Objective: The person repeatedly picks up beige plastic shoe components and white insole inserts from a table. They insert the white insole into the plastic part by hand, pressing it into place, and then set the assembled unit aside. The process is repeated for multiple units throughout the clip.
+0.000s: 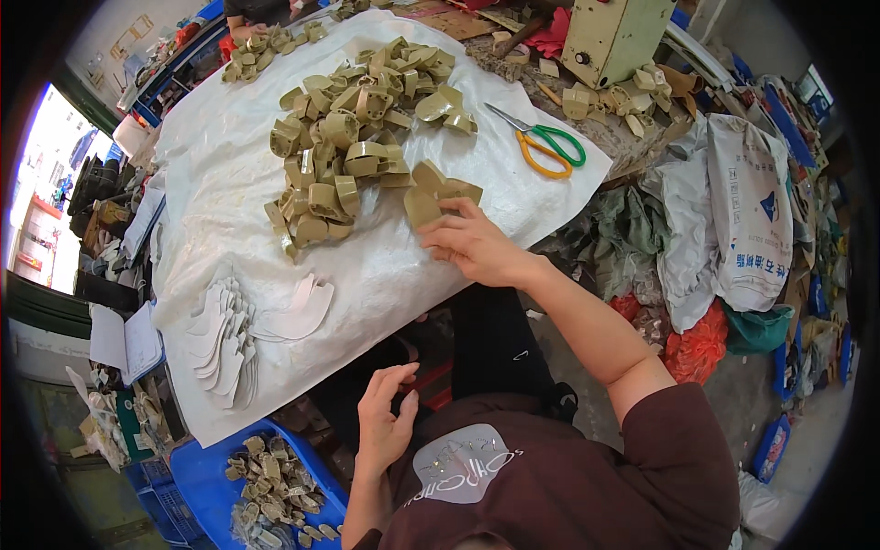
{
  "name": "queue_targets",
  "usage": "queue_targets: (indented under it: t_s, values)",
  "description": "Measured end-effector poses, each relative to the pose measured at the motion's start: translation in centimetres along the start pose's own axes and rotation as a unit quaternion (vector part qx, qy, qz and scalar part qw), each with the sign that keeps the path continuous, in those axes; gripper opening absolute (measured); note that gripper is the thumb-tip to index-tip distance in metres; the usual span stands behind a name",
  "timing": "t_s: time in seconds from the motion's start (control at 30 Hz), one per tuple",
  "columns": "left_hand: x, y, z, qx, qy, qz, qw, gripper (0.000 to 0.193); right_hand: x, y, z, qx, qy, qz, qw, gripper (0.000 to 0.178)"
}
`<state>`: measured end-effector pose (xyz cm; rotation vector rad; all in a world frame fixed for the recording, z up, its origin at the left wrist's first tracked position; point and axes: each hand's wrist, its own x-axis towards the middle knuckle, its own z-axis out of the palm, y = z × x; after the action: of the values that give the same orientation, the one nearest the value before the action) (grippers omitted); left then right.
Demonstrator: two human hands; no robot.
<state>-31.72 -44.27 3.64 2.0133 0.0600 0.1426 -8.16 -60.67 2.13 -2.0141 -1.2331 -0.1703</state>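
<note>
Olive folded piece point(438, 197) sits under my right hand point(477, 246), fingers closing on it at the pile point(353, 151); left hand point(383, 420) hovers empty, half-open. Next: lift it clear.

olive folded piece point(438, 196) | on white sheet point(220, 183) (beside pile point(353, 147))

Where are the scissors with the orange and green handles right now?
The scissors with orange and green handles lie on the white sheet's right part, beyond the right hand, beside the olive pieces pile.

A dark maroon short-sleeved cotton T-shirt point(587, 477) with a pale grey printed chest patch at six o'clock; forearms bare, black trousers point(495, 339).
</note>
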Motion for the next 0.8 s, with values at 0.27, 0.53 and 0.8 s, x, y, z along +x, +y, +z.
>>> queue_targets:
  t_s: [0.27, 0.53, 0.8]
  values:
    - [0.0, -0.5, 0.7, 0.051, -0.011, 0.012, 0.999, 0.037, -0.3, -0.8, -0.5, 0.256, 0.046, 0.276, 0.925, 0.028]
    - [-0.4, -0.9, 1.0, 0.053, -0.03, -0.025, 0.998, 0.033, 0.2, 1.6, 0.6, 0.234, 0.135, 0.243, 0.932, 0.026]
    - [-2.0, -2.1, 0.9, 0.081, -0.026, -0.052, 0.995, 0.033, -0.6, 0.9, 0.8, 0.126, 0.125, 0.142, 0.974, 0.025]
